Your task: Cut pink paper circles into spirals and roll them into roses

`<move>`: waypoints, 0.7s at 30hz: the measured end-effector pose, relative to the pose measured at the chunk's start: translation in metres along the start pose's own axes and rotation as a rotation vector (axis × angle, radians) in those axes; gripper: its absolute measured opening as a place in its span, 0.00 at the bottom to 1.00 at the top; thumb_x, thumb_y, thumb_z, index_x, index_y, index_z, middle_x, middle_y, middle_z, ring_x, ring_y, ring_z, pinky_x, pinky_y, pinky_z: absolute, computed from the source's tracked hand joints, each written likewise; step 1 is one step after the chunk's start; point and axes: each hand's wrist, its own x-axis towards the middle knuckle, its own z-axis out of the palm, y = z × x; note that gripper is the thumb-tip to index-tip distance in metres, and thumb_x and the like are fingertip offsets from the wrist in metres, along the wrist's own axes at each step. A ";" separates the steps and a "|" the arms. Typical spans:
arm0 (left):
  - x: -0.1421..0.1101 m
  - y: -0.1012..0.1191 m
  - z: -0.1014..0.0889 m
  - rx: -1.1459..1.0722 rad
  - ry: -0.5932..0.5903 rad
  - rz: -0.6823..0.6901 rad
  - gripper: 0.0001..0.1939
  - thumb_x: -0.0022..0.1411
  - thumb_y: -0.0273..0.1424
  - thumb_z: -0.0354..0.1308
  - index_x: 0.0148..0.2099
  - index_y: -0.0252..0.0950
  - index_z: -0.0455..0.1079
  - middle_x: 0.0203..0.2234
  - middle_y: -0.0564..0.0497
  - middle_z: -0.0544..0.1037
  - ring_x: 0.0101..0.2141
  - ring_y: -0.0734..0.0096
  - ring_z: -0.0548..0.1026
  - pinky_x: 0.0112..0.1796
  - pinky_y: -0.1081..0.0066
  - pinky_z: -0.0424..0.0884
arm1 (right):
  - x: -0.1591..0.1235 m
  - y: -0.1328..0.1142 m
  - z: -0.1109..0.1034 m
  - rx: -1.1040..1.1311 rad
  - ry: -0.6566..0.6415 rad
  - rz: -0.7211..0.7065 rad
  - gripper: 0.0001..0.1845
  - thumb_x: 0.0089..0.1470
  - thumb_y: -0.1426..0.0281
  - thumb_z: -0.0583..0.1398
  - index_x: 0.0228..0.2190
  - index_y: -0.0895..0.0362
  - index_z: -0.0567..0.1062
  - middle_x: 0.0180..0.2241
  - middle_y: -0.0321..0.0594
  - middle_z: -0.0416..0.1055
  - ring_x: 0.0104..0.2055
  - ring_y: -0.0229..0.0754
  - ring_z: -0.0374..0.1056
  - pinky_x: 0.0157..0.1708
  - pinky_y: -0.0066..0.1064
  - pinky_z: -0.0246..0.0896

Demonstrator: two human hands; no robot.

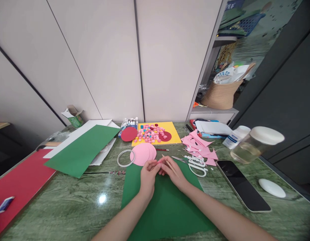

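My left hand (148, 175) and my right hand (173, 170) meet over a dark green sheet (167, 214). Their fingertips are closed together on a small pink piece, apparently paper, mostly hidden by the fingers. A thin pale pointed tip shows just beyond my right fingers; what it belongs to is unclear. Stacked pink paper circles (140, 156) lie beyond my left hand, beside a ring of tape (119, 161). White-handled scissors (198, 172) rest right of my right hand, near pink paper scraps (200, 147). A dark red pencil (162, 149) lies behind the hands.
Small pink, blue and red curled pieces (147, 134) cover a yellow sheet (175, 132), near a red circle (129, 134). At right are a phone (242, 185), a clear jar (245, 150), a white bottle (236, 137) and a white oval object (272, 188). Green paper (84, 150) lies left.
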 end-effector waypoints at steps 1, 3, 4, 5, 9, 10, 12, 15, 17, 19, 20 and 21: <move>0.000 0.000 0.000 0.002 -0.001 0.003 0.19 0.42 0.34 0.68 0.36 0.32 0.68 0.30 0.48 0.77 0.31 0.71 0.74 0.33 0.72 0.68 | 0.000 0.000 0.000 0.000 0.000 0.001 0.14 0.53 0.58 0.57 0.35 0.56 0.66 0.27 0.33 0.67 0.25 0.35 0.66 0.26 0.28 0.61; 0.000 0.001 -0.001 0.006 -0.002 0.008 0.19 0.43 0.34 0.67 0.36 0.32 0.68 0.29 0.49 0.77 0.30 0.72 0.74 0.33 0.72 0.67 | 0.000 -0.001 0.000 0.001 -0.002 0.004 0.15 0.54 0.57 0.56 0.35 0.55 0.66 0.28 0.33 0.68 0.25 0.35 0.67 0.26 0.28 0.61; 0.000 0.001 -0.001 0.010 -0.004 0.010 0.18 0.44 0.35 0.67 0.37 0.32 0.67 0.28 0.50 0.77 0.29 0.73 0.74 0.32 0.73 0.67 | -0.001 -0.001 0.001 0.001 -0.003 0.006 0.15 0.54 0.57 0.56 0.35 0.55 0.66 0.28 0.33 0.68 0.25 0.35 0.67 0.26 0.28 0.61; 0.000 0.001 -0.001 0.014 -0.006 0.012 0.18 0.45 0.35 0.66 0.37 0.33 0.67 0.27 0.50 0.77 0.28 0.73 0.73 0.31 0.73 0.67 | -0.001 -0.002 0.001 0.001 -0.006 0.008 0.15 0.54 0.57 0.56 0.36 0.55 0.66 0.28 0.34 0.68 0.25 0.36 0.67 0.26 0.28 0.61; 0.000 0.003 0.000 0.041 -0.025 0.016 0.18 0.45 0.35 0.66 0.37 0.33 0.67 0.24 0.52 0.76 0.25 0.74 0.72 0.28 0.74 0.65 | -0.002 -0.003 0.001 0.004 -0.014 0.012 0.15 0.54 0.56 0.55 0.36 0.55 0.66 0.28 0.34 0.68 0.26 0.36 0.68 0.26 0.28 0.62; 0.000 0.004 0.000 0.048 -0.030 0.017 0.18 0.45 0.35 0.66 0.36 0.33 0.67 0.24 0.52 0.76 0.24 0.75 0.71 0.28 0.74 0.65 | -0.002 -0.003 0.001 0.002 -0.014 0.011 0.16 0.55 0.56 0.55 0.36 0.55 0.66 0.27 0.34 0.67 0.26 0.36 0.68 0.26 0.28 0.62; -0.001 0.005 0.000 0.063 -0.038 0.021 0.17 0.44 0.35 0.66 0.35 0.33 0.66 0.23 0.53 0.76 0.23 0.75 0.71 0.26 0.74 0.64 | -0.002 -0.003 0.001 -0.006 -0.014 0.007 0.16 0.55 0.55 0.55 0.35 0.55 0.66 0.27 0.34 0.67 0.26 0.36 0.68 0.26 0.28 0.62; -0.002 0.007 0.001 0.086 -0.045 0.037 0.17 0.45 0.34 0.66 0.35 0.34 0.65 0.23 0.53 0.75 0.23 0.75 0.71 0.27 0.74 0.65 | -0.003 -0.001 0.001 -0.028 -0.016 -0.004 0.16 0.55 0.55 0.54 0.35 0.56 0.66 0.26 0.34 0.67 0.25 0.36 0.67 0.26 0.29 0.62; -0.002 0.007 0.001 0.102 -0.047 0.050 0.16 0.45 0.34 0.65 0.35 0.34 0.64 0.23 0.53 0.75 0.24 0.75 0.71 0.27 0.74 0.65 | -0.003 0.000 0.001 -0.050 -0.011 -0.014 0.16 0.56 0.55 0.53 0.35 0.55 0.66 0.25 0.34 0.67 0.25 0.37 0.67 0.25 0.29 0.62; -0.001 0.006 0.001 0.117 -0.050 0.065 0.16 0.46 0.33 0.64 0.35 0.35 0.64 0.23 0.54 0.74 0.24 0.75 0.71 0.28 0.74 0.65 | -0.004 0.001 0.002 -0.078 0.002 -0.027 0.16 0.56 0.55 0.53 0.36 0.55 0.66 0.24 0.33 0.67 0.24 0.37 0.66 0.25 0.29 0.62; -0.001 0.006 0.001 0.124 -0.054 0.073 0.15 0.46 0.34 0.64 0.35 0.35 0.63 0.23 0.54 0.73 0.24 0.75 0.70 0.27 0.74 0.65 | -0.004 0.002 0.003 -0.093 0.011 -0.033 0.16 0.56 0.55 0.53 0.35 0.55 0.66 0.24 0.33 0.66 0.24 0.37 0.66 0.25 0.29 0.61; -0.001 0.005 0.001 0.129 -0.061 0.080 0.15 0.47 0.34 0.64 0.34 0.35 0.63 0.23 0.55 0.73 0.24 0.76 0.70 0.27 0.74 0.65 | -0.004 0.003 0.003 -0.107 0.019 -0.039 0.16 0.57 0.55 0.53 0.36 0.55 0.66 0.23 0.33 0.66 0.24 0.37 0.66 0.26 0.30 0.61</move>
